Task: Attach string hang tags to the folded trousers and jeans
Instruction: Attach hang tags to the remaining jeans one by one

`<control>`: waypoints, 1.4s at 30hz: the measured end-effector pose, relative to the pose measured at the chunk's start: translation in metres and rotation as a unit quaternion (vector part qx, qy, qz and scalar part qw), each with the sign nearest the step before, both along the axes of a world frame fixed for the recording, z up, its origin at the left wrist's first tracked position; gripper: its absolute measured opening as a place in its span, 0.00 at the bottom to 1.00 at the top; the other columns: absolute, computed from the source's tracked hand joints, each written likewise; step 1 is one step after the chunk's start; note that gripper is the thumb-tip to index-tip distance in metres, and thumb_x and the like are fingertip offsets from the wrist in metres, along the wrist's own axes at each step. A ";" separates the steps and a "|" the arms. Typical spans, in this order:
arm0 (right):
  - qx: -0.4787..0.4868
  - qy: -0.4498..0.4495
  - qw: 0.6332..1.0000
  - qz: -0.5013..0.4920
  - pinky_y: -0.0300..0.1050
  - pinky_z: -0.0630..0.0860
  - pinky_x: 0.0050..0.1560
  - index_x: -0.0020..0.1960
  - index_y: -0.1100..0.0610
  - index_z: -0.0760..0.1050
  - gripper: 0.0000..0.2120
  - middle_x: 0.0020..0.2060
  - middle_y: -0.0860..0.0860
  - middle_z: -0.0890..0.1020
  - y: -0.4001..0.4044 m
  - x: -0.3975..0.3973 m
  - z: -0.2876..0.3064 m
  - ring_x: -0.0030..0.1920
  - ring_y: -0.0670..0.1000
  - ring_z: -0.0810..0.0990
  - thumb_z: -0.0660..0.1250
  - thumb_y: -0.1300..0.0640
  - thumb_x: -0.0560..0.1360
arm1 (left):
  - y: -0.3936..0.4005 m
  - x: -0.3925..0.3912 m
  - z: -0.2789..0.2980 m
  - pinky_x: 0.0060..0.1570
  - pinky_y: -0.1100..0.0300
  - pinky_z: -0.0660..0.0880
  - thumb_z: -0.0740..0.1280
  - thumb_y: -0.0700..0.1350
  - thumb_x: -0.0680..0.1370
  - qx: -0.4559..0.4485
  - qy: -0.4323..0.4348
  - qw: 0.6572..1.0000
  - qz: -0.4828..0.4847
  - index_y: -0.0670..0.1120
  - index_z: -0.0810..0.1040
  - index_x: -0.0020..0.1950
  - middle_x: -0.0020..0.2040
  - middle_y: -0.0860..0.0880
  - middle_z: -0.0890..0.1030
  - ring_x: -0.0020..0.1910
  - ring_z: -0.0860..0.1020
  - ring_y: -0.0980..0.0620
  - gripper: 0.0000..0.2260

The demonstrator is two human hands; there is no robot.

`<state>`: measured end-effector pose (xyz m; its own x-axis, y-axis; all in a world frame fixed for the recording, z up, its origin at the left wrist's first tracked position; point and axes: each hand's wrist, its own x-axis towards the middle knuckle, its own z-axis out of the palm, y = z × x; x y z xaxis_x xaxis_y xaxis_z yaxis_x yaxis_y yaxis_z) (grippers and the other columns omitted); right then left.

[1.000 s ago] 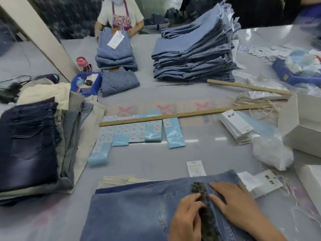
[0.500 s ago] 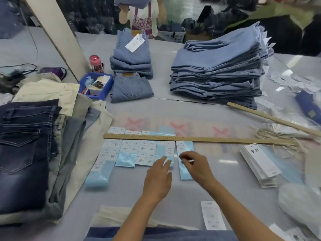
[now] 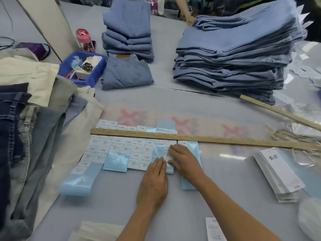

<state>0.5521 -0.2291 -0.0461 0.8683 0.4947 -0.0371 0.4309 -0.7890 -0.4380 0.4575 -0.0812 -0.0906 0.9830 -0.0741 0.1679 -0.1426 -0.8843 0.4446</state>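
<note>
Sheets of white size stickers (image 3: 121,148) on pale blue backing strips lie in a row under a long wooden ruler (image 3: 208,139). My left hand (image 3: 153,181) lies flat, its straight fingers pressing on one blue strip (image 3: 169,170). Just to its right, my right hand (image 3: 184,160) has its fingers curled over the same strip and pinches a white sticker there. A stack of white hang tags (image 3: 278,171) sits at the right, with loops of string (image 3: 291,134) behind it. Folded jeans stand in a tall stack (image 3: 234,54) and a smaller one (image 3: 128,37) at the back.
One folded pair of jeans (image 3: 125,72) lies beside a blue bin (image 3: 93,79) and a pink bottle (image 3: 83,39). Dark and beige trousers (image 3: 26,119) are piled at the left. A second ruler (image 3: 281,112) slants at the right. Another person's hand (image 3: 189,19) is across the table.
Both hands left the jeans at the near edge and reached forward to the sticker strips. My left hand now presses the strip while my right hand's fingers work at a sticker.
</note>
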 end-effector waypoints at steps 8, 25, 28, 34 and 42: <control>-0.029 -0.165 0.979 0.118 0.54 0.83 0.49 0.55 0.64 0.84 0.12 0.54 0.59 0.85 -0.009 0.010 -0.003 0.52 0.61 0.84 0.77 0.60 0.74 | -0.005 0.001 -0.007 0.70 0.46 0.72 0.58 0.41 0.79 0.025 -0.033 0.999 0.021 0.37 0.76 0.71 0.72 0.41 0.76 0.71 0.74 0.42 0.22; -0.207 -0.185 0.945 0.175 0.49 0.78 0.40 0.52 0.59 0.77 0.06 0.48 0.55 0.81 0.006 0.010 0.004 0.49 0.57 0.80 0.62 0.59 0.81 | -0.004 -0.001 -0.012 0.69 0.47 0.73 0.58 0.42 0.79 0.021 -0.055 0.997 0.040 0.41 0.75 0.72 0.71 0.42 0.75 0.72 0.72 0.43 0.22; -0.183 -0.201 0.950 0.155 0.47 0.75 0.32 0.39 0.59 0.77 0.05 0.35 0.55 0.80 0.011 0.007 0.011 0.35 0.56 0.80 0.73 0.61 0.72 | -0.004 -0.002 -0.011 0.69 0.47 0.72 0.58 0.42 0.79 0.019 -0.046 0.998 0.039 0.40 0.75 0.73 0.71 0.41 0.75 0.72 0.72 0.43 0.22; -0.145 -0.143 0.977 0.054 0.50 0.74 0.37 0.37 0.60 0.78 0.05 0.35 0.56 0.81 0.027 0.021 0.013 0.36 0.59 0.79 0.74 0.63 0.69 | -0.003 -0.003 -0.011 0.70 0.47 0.72 0.58 0.42 0.80 0.025 -0.038 0.998 0.038 0.41 0.76 0.71 0.72 0.41 0.75 0.72 0.72 0.43 0.21; 0.015 0.096 0.989 -0.108 0.50 0.78 0.47 0.46 0.58 0.80 0.07 0.43 0.51 0.82 0.015 0.036 0.017 0.44 0.52 0.79 0.67 0.54 0.78 | -0.003 -0.003 -0.011 0.71 0.48 0.70 0.58 0.42 0.79 0.027 -0.034 0.999 0.026 0.44 0.73 0.73 0.73 0.43 0.73 0.72 0.71 0.44 0.21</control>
